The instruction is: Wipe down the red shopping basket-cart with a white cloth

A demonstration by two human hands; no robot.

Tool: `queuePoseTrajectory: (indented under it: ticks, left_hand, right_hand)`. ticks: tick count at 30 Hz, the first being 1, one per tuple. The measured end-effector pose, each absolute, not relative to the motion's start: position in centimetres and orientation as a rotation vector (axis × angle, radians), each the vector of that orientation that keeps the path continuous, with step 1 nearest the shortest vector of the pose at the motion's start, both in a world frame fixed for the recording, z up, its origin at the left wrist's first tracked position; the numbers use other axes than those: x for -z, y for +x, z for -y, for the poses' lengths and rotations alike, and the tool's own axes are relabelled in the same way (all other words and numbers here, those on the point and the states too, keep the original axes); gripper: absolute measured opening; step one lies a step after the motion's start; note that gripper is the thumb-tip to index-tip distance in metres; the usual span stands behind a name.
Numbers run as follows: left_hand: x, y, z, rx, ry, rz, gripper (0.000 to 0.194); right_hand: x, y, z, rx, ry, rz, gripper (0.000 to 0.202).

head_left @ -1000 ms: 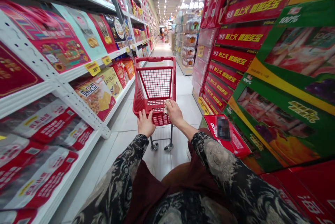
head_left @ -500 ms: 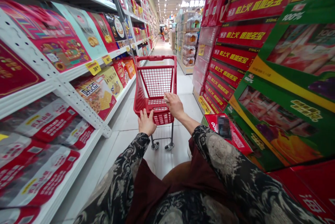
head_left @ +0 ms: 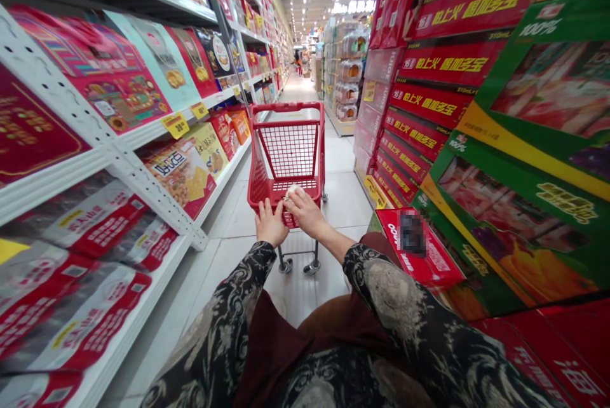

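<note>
A red shopping cart [head_left: 286,149] with mesh sides stands in front of me, its near rim under my hands. On the left part of that rim rests my left hand [head_left: 271,224], with its fingers spread. Close beside it, my right hand [head_left: 303,210] is closed around a small crumpled whitish thing [head_left: 294,190], over the near edge of the basket. What the whitish thing is cannot be made out. The part of the cart's rim beneath both hands is hidden.
White shelves [head_left: 190,230] with boxed goods line the left side. Stacked red drink cartons [head_left: 429,103] and green boxes [head_left: 515,217] rise on the right. A red box [head_left: 443,262] juts out near my right arm. People are far down the aisle.
My right hand has moved left and down, from the right side of the basket to beside my left hand. The whitish thing moved with it. The view has shifted slightly.
</note>
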State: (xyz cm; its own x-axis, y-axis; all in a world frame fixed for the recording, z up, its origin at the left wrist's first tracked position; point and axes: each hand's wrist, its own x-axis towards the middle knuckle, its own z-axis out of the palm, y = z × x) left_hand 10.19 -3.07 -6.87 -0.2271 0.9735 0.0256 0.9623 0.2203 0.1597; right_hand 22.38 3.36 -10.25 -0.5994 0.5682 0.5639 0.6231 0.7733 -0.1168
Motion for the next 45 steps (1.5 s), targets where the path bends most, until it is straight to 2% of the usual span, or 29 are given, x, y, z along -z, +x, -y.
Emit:
queuePoseTrajectory:
  ticks: [7,11,17,21,26,36,41,45]
  left_hand:
    - [6.6,10.1,2.9,-0.193,1.9,-2.384,0.073]
    - [6.8,10.3,2.8,-0.192,1.881,-2.377,0.075]
    - [6.7,10.1,3.0,-0.171,1.902,-2.377,0.074]
    - [6.5,9.9,3.1,-0.16,1.909,-2.377,0.074]
    - [6.5,10.2,3.0,-0.187,1.902,-2.368,0.076]
    - [6.5,9.9,3.3,-0.181,1.921,-2.351,0.072]
    - [7.0,9.7,3.2,-0.211,1.934,-2.359,0.074]
    - [7.1,10.1,3.0,-0.202,1.92,-2.364,0.074]
  right_hand:
    - [9.7,27.0,-5.4,0.1,-1.034,2.292,0.027]
    - [9.7,25.9,-4.8,0.019,-1.146,2.157,0.031]
    - [10.3,21.5,-2.7,0.046,-0.95,2.32,0.03]
    - [10.2,24.2,-3.9,0.073,-0.879,2.363,0.03]
    - [10.1,28.0,-5.6,0.082,-1.052,2.212,0.032]
    - [11.0,22.7,-3.3,0.142,-0.804,2.355,0.033]
    - [10.5,26.5,-4.6,0.196,-0.934,2.307,0.033]
    - [10.3,26.7,-3.8,0.213,-1.037,2.261,0.041]
